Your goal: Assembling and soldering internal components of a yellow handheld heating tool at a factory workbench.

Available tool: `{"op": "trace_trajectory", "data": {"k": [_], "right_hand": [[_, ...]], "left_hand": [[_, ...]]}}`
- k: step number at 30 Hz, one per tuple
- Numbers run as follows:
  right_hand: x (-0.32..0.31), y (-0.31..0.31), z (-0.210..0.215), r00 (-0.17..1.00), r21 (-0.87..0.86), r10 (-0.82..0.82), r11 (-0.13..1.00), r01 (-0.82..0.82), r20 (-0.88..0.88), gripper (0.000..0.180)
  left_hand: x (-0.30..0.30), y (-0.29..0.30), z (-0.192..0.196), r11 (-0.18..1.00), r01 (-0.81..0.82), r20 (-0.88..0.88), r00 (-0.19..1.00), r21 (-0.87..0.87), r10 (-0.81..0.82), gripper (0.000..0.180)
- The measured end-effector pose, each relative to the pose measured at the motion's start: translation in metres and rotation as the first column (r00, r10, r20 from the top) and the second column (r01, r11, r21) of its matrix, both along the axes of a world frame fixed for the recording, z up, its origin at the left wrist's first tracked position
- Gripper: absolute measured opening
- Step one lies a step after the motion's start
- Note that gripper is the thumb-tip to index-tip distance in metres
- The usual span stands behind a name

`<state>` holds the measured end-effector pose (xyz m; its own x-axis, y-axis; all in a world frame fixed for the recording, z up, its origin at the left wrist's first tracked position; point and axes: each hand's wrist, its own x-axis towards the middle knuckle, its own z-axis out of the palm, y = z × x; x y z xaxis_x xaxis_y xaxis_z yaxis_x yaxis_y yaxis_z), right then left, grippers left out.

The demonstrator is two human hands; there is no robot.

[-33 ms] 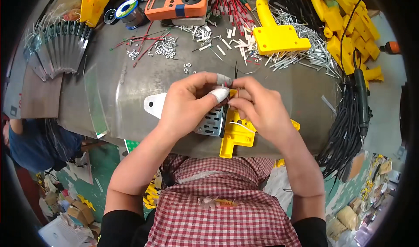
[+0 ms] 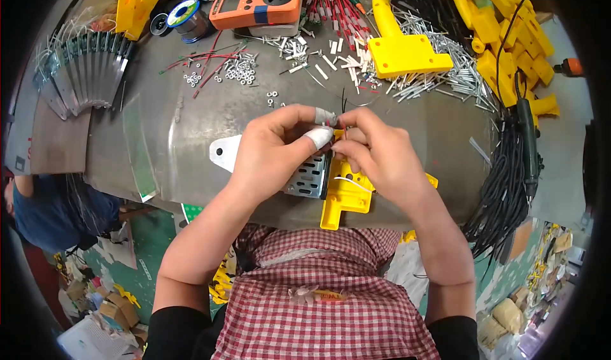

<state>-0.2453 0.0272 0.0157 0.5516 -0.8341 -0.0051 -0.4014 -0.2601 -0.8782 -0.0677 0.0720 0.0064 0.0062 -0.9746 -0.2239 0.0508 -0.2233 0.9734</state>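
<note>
My left hand (image 2: 267,150), with white tape round thumb and forefinger, is closed in a pinch at the table's middle. Opposite it, my right hand (image 2: 391,162) pinches too, its fingertips nearly touching the left ones. Between them show bits of thin red wire (image 2: 328,124); black wire ends (image 2: 344,99) stick up just beyond. Under the hands lies an open yellow plastic housing (image 2: 347,201), with a white wire (image 2: 352,182) across it. Against its left side sits a slotted metal plate (image 2: 307,180); a pale rounded tongue (image 2: 224,153) reaches out left of my hand. The fingers hide the exact grip.
Beyond my hands lie loose nuts (image 2: 242,73), a pile of screws (image 2: 464,73) and a yellow housing (image 2: 410,57). An orange multimeter (image 2: 256,8) and solder spool (image 2: 188,19) stand farther back. Black cables (image 2: 496,188) and a soldering iron (image 2: 527,143) hang at right.
</note>
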Motion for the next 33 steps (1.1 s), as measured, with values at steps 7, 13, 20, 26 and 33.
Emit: {"op": "trace_trajectory", "data": {"k": [7, 13, 20, 26, 33], "right_hand": [[0.004, -0.011, 0.008, 0.992, 0.018, 0.103, 0.995, -0.102, -0.066, 0.016], [0.002, -0.007, 0.004, 0.997, 0.082, 0.081, 0.993, -0.083, 0.018, 0.016], [0.000, -0.002, -0.001, 0.998, 0.081, -0.026, 0.996, 0.021, 0.058, 0.016], [0.000, -0.002, 0.001, 0.999, 0.078, 0.005, 0.997, -0.008, 0.045, 0.017], [0.000, -0.003, 0.001, 1.000, 0.081, 0.006, 0.997, -0.008, 0.029, 0.016]], "left_hand": [[0.000, 0.000, 0.000, 0.999, -0.028, 0.007, 1.000, -0.045, 0.029, 0.018], [0.000, 0.001, 0.002, 0.997, -0.030, 0.021, 0.999, -0.068, 0.031, 0.016], [-0.001, -0.001, -0.004, 0.999, -0.050, -0.085, 0.995, -0.021, 0.048, 0.016], [0.000, -0.001, -0.004, 0.999, -0.034, -0.017, 0.999, -0.030, 0.033, 0.016], [0.003, -0.003, -0.006, 1.000, -0.016, -0.025, 1.000, -0.019, 0.016, 0.019]]}}
